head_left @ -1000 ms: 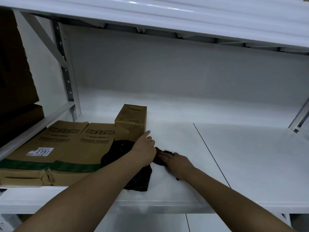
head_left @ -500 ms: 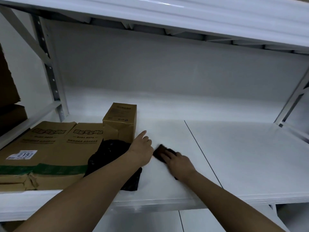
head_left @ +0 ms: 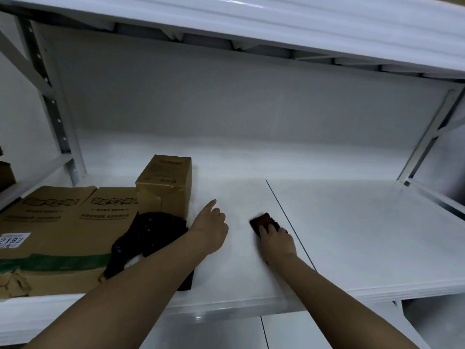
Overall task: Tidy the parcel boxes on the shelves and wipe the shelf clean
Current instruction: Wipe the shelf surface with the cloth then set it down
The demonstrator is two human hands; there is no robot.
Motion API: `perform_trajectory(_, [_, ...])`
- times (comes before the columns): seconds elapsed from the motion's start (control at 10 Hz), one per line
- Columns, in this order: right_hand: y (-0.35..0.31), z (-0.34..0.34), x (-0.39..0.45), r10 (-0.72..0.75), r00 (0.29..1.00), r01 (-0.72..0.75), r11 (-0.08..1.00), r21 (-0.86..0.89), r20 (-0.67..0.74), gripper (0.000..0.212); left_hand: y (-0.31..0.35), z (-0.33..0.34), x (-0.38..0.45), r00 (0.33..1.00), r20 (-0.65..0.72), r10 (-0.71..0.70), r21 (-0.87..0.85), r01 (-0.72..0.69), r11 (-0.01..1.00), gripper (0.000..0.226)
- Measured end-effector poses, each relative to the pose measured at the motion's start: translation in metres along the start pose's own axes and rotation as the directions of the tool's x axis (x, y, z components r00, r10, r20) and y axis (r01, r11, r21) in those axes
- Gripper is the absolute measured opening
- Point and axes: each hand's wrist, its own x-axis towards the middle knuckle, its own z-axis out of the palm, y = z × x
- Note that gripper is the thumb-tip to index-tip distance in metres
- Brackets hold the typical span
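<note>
On the white shelf (head_left: 352, 235), my right hand (head_left: 276, 241) presses a dark brown cloth (head_left: 263, 221) flat with straight fingers, just left of the seam between the two shelf boards. My left hand (head_left: 210, 229) rests on the shelf beside it, its thumb sticking out and its fingers loosely bent, holding nothing. A small upright cardboard box (head_left: 164, 183) stands behind my left hand. A large flat cardboard box (head_left: 57, 227) with printed lettering, a green stripe and a label lies at the left. A black plastic parcel bag (head_left: 148, 238) lies against both boxes, partly under my left forearm.
The upper shelf (head_left: 251, 18) hangs low overhead. Perforated uprights stand at the left (head_left: 54, 117) and right (head_left: 425, 139). A brown box edge (head_left: 5, 172) shows on the neighbouring rack at far left. A seam (head_left: 289, 222) runs across the shelf boards.
My right hand has slid the cloth to the right, away from the black bag and my left hand. My view has shifted to the right. My left hand has stayed near the small box.
</note>
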Motion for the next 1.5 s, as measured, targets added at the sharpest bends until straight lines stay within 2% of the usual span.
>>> perform_trajectory(0.1, [-0.02,0.003,-0.002,-0.062,0.998,0.062,0.998,-0.015,0.017,0.043,0.003,0.001,0.002,1.0,0.004,-0.01,-0.022,0.01,1.0,0.038])
perform_trajectory(0.2, [-0.035,0.01,-0.002,-0.306,0.949,0.311,0.948,0.072,-0.072,0.043,0.006,0.001,0.006,0.997,-0.03,-0.065,-0.131,0.06,0.99,0.037])
perform_trajectory(0.3, [-0.012,0.02,0.011,-0.356,0.871,0.38,0.925,0.005,-0.338,0.044,0.011,-0.001,0.011,0.995,-0.052,-0.084,-0.194,0.072,0.978,0.036])
perform_trajectory(0.4, [0.019,-0.006,-0.003,-0.068,0.996,0.064,0.996,0.069,0.06,0.05,0.014,-0.005,0.015,0.998,-0.029,-0.055,-0.199,0.048,0.979,0.037])
perform_trajectory(0.5, [0.036,0.001,-0.001,0.179,0.974,-0.184,0.983,0.02,0.137,0.047,0.018,-0.009,0.018,0.998,-0.041,-0.051,-0.193,0.042,0.98,0.037])
perform_trajectory(0.6, [0.022,0.002,0.002,0.146,0.977,-0.153,0.988,0.033,0.157,0.042,0.021,-0.009,0.022,0.998,-0.041,-0.046,-0.193,0.037,0.981,0.036])
perform_trajectory(0.7, [0.006,0.003,0.004,-0.117,0.984,0.1,0.987,0.125,0.131,0.044,0.023,-0.008,0.026,0.999,-0.022,-0.04,-0.191,0.035,0.981,0.035])
perform_trajectory(0.8, [0.03,0.002,0.004,-0.312,0.941,0.279,0.933,0.225,0.13,0.058,0.027,-0.005,0.031,0.999,-0.031,-0.031,-0.2,0.024,0.979,0.036])
perform_trajectory(0.9, [0.065,0.004,0.002,-0.133,0.973,0.11,0.986,0.123,0.191,0.059,0.033,-0.009,0.033,0.999,-0.045,-0.027,-0.209,0.017,0.978,0.035])
perform_trajectory(1.0, [0.077,0.003,-0.004,0.19,0.955,-0.196,0.981,0.002,0.228,0.05,0.038,-0.01,0.034,0.999,-0.031,-0.016,-0.21,0.009,0.978,0.035])
perform_trajectory(1.1, [0.062,0.002,-0.003,0.293,0.922,-0.318,0.946,0.063,0.255,0.043,0.039,-0.004,0.033,1.0,-0.009,0.019,-0.159,-0.02,0.987,0.037])
perform_trajectory(1.3, [0.033,0.001,-0.005,0.032,0.98,-0.061,0.988,0.143,0.195,0.046,0.045,-0.003,0.038,1.0,-0.014,0.022,-0.187,-0.024,0.982,0.036])
perform_trajectory(1.4, [0.058,0.002,-0.01,0.083,0.976,-0.098,0.993,0.066,0.201,0.051,0.049,-0.005,0.04,0.998,-0.044,0.034,-0.179,-0.041,0.983,0.038])
perform_trajectory(1.5, [0.078,0.0,-0.02,0.261,0.932,-0.274,0.962,0.017,0.249,0.055,0.05,-0.009,0.04,0.997,-0.083,-0.004,-0.238,-0.016,0.971,0.036])
